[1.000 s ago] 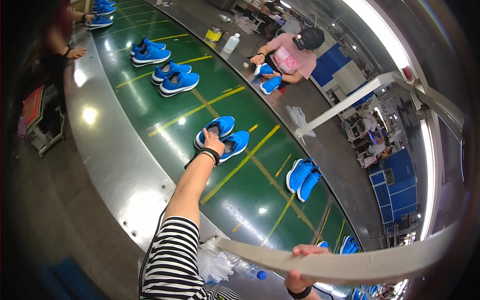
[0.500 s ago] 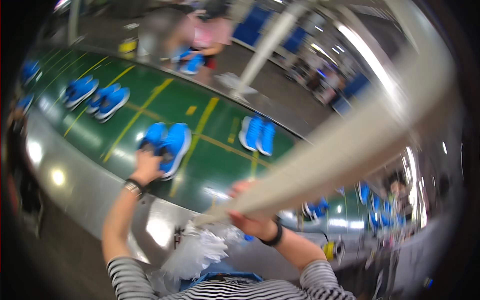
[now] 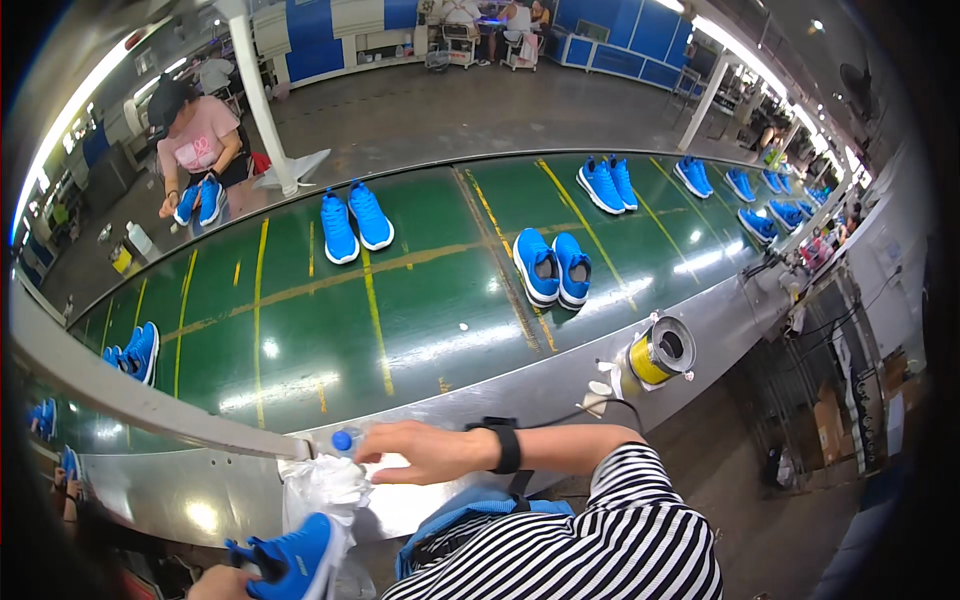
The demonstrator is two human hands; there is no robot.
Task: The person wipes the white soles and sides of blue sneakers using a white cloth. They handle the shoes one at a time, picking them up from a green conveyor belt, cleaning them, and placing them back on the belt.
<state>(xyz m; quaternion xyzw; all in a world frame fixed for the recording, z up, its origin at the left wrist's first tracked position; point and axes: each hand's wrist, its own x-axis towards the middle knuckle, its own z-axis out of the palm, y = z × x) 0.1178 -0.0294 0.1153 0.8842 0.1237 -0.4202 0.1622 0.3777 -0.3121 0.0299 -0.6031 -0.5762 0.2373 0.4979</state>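
L hand [image 3: 222, 583], partly cut off at lower edge, is closed on the opening end of a blue shoe [image 3: 305, 552]; shoe's tilted, white sole to R, held low at the near side of the metal ledge [image 3: 550, 390], right by a white plastic bag [image 3: 325, 482]. R hand [image 3: 425, 452] is half-open, fingers loosely bent, nr the bag + a clear btl w/ blue cap [image 3: 342, 440]; can't tell if it's touching either. Dark band [image 3: 509, 450] on R wrist.

Containers: clear btl is mostly hidden behind R hand, contents can't tell. Bag's crumpled at the end of a pale rail [image 3: 150, 400]; contents unclear. Yellow-banded tin [image 3: 650, 360] sits tilted at the ledge's R part, mouth toward the viewer, inside too dark to read; white lumps [image 3: 597, 398] just beside it. Far side: white btl [image 3: 138, 238] + yellow tin [image 3: 120, 260] nr a co-worker [image 3: 200, 140] w/ blue shoes in hand.

Green belt [image 3: 440, 320] b/w carries more blue pairs, e.g. one [image 3: 535, 265] approx mid-belt, openings facing the wearer.
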